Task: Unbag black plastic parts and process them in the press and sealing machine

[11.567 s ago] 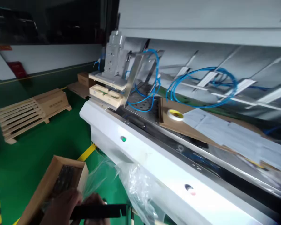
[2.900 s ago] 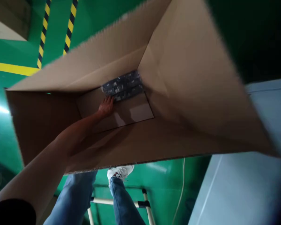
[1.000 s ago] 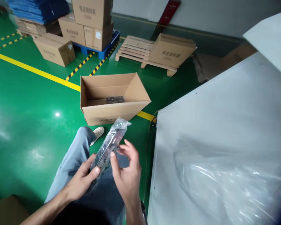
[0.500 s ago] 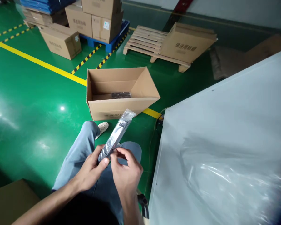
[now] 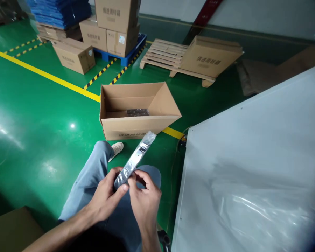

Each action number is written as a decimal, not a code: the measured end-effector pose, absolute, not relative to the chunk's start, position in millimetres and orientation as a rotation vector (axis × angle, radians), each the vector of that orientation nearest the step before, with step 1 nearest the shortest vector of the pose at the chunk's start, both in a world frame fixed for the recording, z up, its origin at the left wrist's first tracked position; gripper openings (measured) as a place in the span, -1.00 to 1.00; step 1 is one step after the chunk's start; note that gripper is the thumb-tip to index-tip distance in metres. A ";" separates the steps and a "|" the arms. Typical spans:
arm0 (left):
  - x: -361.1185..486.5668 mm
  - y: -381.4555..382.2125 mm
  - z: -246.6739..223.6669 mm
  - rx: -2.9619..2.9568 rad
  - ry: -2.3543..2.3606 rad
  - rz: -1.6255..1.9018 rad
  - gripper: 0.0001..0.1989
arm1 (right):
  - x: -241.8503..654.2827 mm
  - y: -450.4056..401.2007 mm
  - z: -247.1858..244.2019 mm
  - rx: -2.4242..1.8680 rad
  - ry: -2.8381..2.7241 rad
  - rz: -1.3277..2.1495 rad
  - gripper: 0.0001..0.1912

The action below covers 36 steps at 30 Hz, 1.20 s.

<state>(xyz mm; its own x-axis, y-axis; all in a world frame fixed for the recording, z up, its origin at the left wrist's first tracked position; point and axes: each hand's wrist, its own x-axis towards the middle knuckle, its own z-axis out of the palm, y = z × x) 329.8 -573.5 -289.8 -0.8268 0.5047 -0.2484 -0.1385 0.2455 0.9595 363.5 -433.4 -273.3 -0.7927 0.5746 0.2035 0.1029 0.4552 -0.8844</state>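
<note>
A long, narrow part in a clear plastic bag point(image 5: 135, 158) slants up and away over my lap; what the part is I cannot make out. My left hand point(image 5: 107, 194) is closed round its near end, thumb along the lower side. The fingers of my right hand point(image 5: 145, 194) pinch at the bag's right edge. Beyond the far end of the bag stands an open cardboard box point(image 5: 136, 128) on the green floor. Inside it lie dark plastic-wrapped pieces point(image 5: 138, 112), partly hidden by the front wall.
To my right is a pale grey surface point(image 5: 212, 157) with clear plastic sheeting point(image 5: 262, 213) on it. A wooden pallet point(image 5: 162, 52) bearing a carton point(image 5: 210, 57) stands behind the open box. Stacked cartons point(image 5: 118, 17) rest on a blue pallet point(image 5: 124, 60) at the back left.
The whole view has shifted, so the scene sits slightly lower. The bagged part has turned a little, showing more of its shiny face and a dark mark. Both hands still hold it.
</note>
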 end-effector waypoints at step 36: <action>301.7 -571.8 -276.3 -0.438 1.334 1.880 -0.10 | 386.1 -401.6 -291.4 -0.335 -2.272 2.245 -0.67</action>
<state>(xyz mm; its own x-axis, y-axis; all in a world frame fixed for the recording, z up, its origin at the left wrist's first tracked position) 301.7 -571.8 -276.3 -0.6407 0.3918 -0.6603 -0.7526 -0.1503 0.6411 386.1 -401.6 -291.4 -0.9758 0.0982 -0.1952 0.1964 0.0021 -0.9805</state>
